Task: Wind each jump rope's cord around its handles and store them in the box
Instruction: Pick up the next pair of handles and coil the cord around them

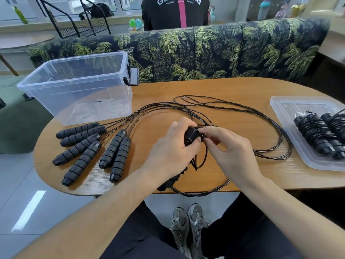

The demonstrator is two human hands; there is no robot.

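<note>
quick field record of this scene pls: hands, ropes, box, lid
left hand: grips a pair of black handles
right hand: fingers pinch the cord at the handle tops
loose handles: six, lying on the table, cords unwound
loose cords: looped across the table
clear box: open, no ropes inside
lid: lies to the right, holds wound ropes
</note>
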